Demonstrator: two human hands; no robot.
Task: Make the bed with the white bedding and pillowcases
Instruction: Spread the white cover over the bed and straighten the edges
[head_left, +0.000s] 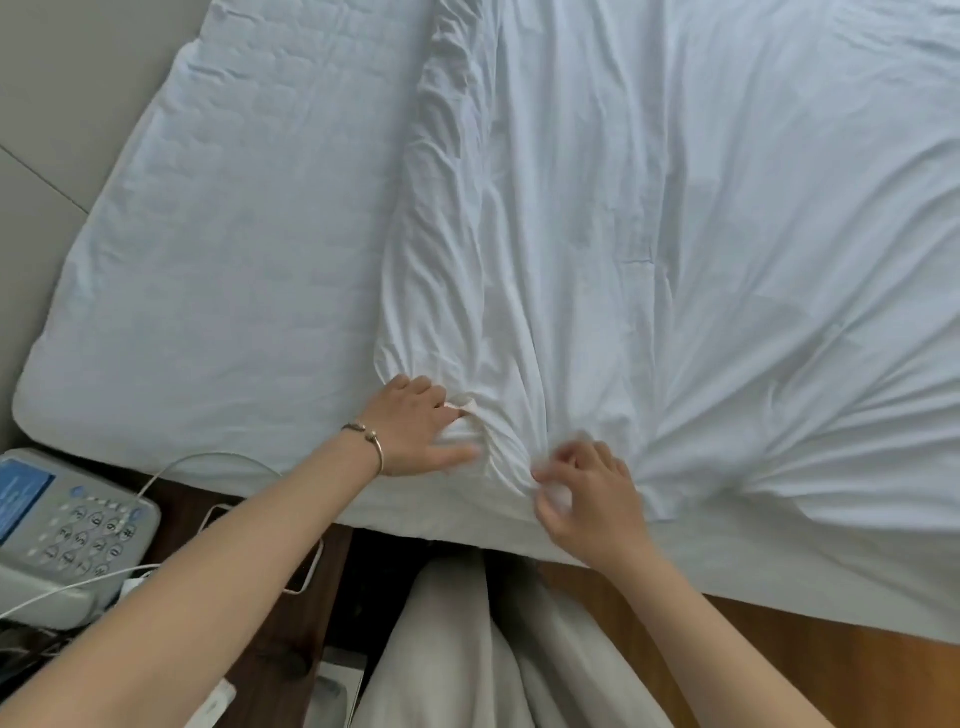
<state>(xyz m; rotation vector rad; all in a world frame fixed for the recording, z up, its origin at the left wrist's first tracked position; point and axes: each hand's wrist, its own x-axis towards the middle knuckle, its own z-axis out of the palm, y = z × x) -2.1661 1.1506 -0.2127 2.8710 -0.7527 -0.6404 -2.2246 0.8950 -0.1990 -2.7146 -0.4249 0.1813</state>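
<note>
Near bed edge, white sheet bunched under left hand, right hand

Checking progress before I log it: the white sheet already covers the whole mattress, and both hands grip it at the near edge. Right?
Not quite. In the head view the sheet covers only the right part; the mattress lies bare on the left. Left hand and right hand do grip it there.

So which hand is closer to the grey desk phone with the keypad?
Left. The left hand grips the white sheet on the side toward the grey desk phone; the right hand is farther away.
</note>
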